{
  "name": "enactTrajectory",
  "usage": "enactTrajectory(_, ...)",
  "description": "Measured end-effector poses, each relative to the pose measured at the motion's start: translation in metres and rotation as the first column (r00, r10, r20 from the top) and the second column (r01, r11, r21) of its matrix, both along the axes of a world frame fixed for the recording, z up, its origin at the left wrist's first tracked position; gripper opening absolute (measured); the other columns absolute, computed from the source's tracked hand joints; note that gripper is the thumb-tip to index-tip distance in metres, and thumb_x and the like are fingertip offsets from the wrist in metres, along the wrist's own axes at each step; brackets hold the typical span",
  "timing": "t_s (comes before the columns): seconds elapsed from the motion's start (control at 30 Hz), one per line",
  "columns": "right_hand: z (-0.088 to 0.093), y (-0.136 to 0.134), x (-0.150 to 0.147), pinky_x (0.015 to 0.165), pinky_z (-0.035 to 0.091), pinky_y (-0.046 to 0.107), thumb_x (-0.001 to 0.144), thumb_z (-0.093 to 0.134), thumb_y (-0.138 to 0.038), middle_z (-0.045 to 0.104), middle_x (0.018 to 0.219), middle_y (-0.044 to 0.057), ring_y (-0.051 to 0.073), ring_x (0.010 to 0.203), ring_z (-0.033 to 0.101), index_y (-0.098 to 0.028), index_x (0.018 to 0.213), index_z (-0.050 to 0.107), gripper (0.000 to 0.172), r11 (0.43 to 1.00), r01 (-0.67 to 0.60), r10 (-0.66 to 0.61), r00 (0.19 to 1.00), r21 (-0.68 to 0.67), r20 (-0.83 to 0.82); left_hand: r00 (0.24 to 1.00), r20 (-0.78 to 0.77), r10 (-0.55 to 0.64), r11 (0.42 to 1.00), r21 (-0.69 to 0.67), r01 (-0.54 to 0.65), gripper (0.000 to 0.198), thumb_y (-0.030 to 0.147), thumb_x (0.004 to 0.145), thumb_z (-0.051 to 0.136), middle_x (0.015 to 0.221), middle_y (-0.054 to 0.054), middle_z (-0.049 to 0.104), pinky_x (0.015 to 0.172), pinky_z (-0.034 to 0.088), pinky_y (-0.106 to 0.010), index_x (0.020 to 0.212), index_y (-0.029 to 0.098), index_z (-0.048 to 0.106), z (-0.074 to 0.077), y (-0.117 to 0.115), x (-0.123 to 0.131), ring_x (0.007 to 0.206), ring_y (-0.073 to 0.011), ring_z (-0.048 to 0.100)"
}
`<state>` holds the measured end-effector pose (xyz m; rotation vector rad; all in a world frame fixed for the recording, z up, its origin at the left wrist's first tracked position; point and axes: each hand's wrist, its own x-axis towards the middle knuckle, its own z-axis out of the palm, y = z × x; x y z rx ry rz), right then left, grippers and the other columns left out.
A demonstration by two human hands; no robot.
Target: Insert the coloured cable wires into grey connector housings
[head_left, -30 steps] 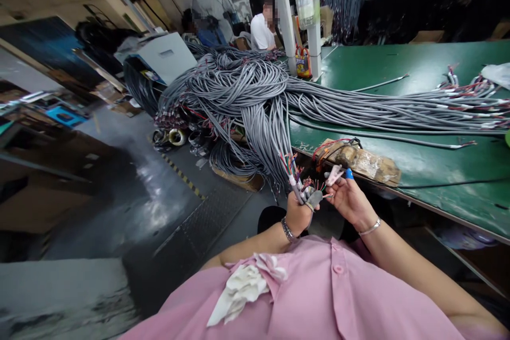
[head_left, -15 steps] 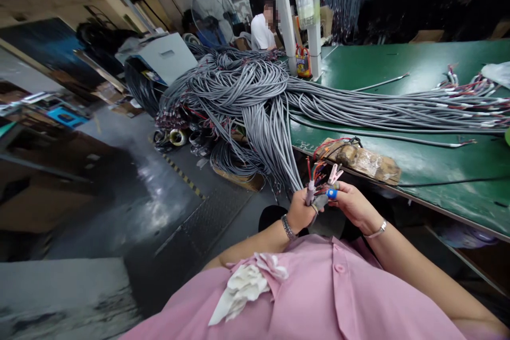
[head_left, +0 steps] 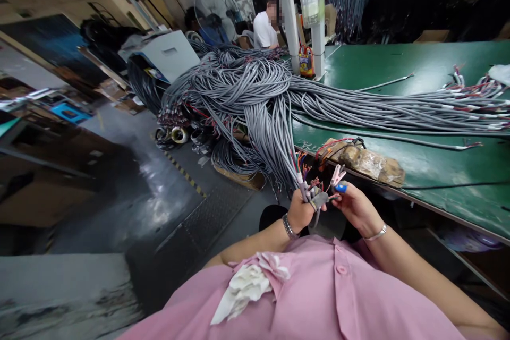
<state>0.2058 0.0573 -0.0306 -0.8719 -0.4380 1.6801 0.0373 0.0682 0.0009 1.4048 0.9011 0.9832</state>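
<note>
My left hand (head_left: 299,211) is closed around the stripped ends of several grey cables (head_left: 279,154) that hang off the green table's edge; coloured wires (head_left: 303,170) stick up above its fingers. My right hand (head_left: 356,206), with a blue finger cot (head_left: 341,188) on one finger, pinches a small pale clip-like tool (head_left: 337,175) next to those wire ends. Both hands are held in front of my pink shirt, just below the table edge.
A big heap of grey cables (head_left: 255,85) spills over the green table (head_left: 418,154) onto the floor. A taped brown block with red wire (head_left: 364,159) lies on the near edge. A person in white (head_left: 265,29) sits beyond, by a fan (head_left: 215,10).
My right hand drew in to the wire ends, then eased slightly up and right. The left hand kept its grip on the cable ends, shifting them a little.
</note>
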Motion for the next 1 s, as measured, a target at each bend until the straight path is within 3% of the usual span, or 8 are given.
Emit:
enactTrajectory(0.1, -0.005, 0.004, 0.007, 0.063, 0.047, 0.024, 0.074, 0.072, -0.027, 0.059, 0.064, -0.003, 0.01, 0.057, 0.051, -0.021, 0.075, 0.066, 0.009, 0.998, -0.007, 0.001, 0.995, -0.063, -0.101, 1.0, 0.016, 0.027, 1.0, -0.009, -0.027, 0.042, 0.047, 0.08, 0.065, 0.054, -0.004, 0.059, 0.051, 0.039, -0.024, 0.056, 0.013, 0.063, 0.003, -0.001, 0.001, 0.052, -0.0111, 0.052)
enactTrajectory(0.2, -0.004, 0.004, 0.009, 0.065, 0.049, 0.027, 0.08, 0.067, -0.042, 0.063, 0.071, 0.0, 0.011, 0.06, 0.054, -0.021, 0.079, 0.068, 0.021, 0.997, -0.056, 0.047, 0.988, -0.052, -0.15, 0.999, 0.02, 0.049, 0.999, -0.01, -0.049, 0.042, 0.048, 0.079, 0.066, 0.055, -0.004, 0.061, 0.054, 0.041, -0.024, 0.056, 0.013, 0.063, 0.006, -0.001, 0.003, 0.053, -0.0113, 0.053)
enactTrajectory(0.3, 0.003, 0.001, 0.008, 0.065, 0.048, 0.029, 0.08, 0.067, -0.047, 0.065, 0.077, 0.002, 0.013, 0.063, 0.056, -0.021, 0.085, 0.069, 0.026, 0.985, -0.166, 0.17, 0.981, 0.051, -0.088, 0.999, 0.03, 0.044, 0.999, -0.023, -0.043, 0.04, 0.048, 0.078, 0.067, 0.056, -0.004, 0.062, 0.055, 0.042, -0.024, 0.058, 0.014, 0.063, 0.009, -0.002, 0.006, 0.053, -0.0118, 0.055)
enactTrajectory(0.4, 0.011, -0.003, 0.006, 0.064, 0.046, 0.028, 0.078, 0.072, -0.039, 0.063, 0.07, 0.002, 0.014, 0.066, 0.059, -0.019, 0.081, 0.068, 0.021, 0.954, -0.265, 0.264, 0.964, 0.14, 0.024, 1.0, 0.012, 0.029, 1.0, -0.009, -0.029, 0.039, 0.048, 0.077, 0.069, 0.056, -0.004, 0.062, 0.054, 0.043, -0.024, 0.058, 0.014, 0.063, 0.009, -0.003, 0.008, 0.052, -0.0115, 0.054)
enactTrajectory(0.7, 0.019, -0.002, 0.003, 0.061, 0.046, 0.029, 0.079, 0.072, -0.033, 0.069, 0.072, 0.003, 0.016, 0.063, 0.063, -0.017, 0.087, 0.068, 0.018, 0.956, -0.245, 0.207, 0.952, 0.158, 0.224, 0.99, -0.143, -0.016, 0.997, 0.073, 0.027, 0.038, 0.044, 0.08, 0.066, 0.058, -0.005, 0.064, 0.055, 0.043, -0.023, 0.059, 0.013, 0.064, -0.006, -0.002, 0.004, 0.053, -0.0114, 0.055)
enactTrajectory(1.0, 0.021, -0.007, 0.001, 0.062, 0.045, 0.031, 0.079, 0.071, -0.035, 0.069, 0.072, 0.003, 0.016, 0.061, 0.06, -0.018, 0.08, 0.069, 0.017, 0.945, -0.219, 0.108, 0.911, 0.245, 0.398, 0.959, -0.242, -0.148, 0.986, 0.043, 0.163, 0.026, 0.037, 0.077, 0.069, 0.06, -0.005, 0.066, 0.049, 0.04, -0.021, 0.068, 0.012, 0.069, 0.001, 0.002, 0.0, 0.05, -0.0115, 0.055)
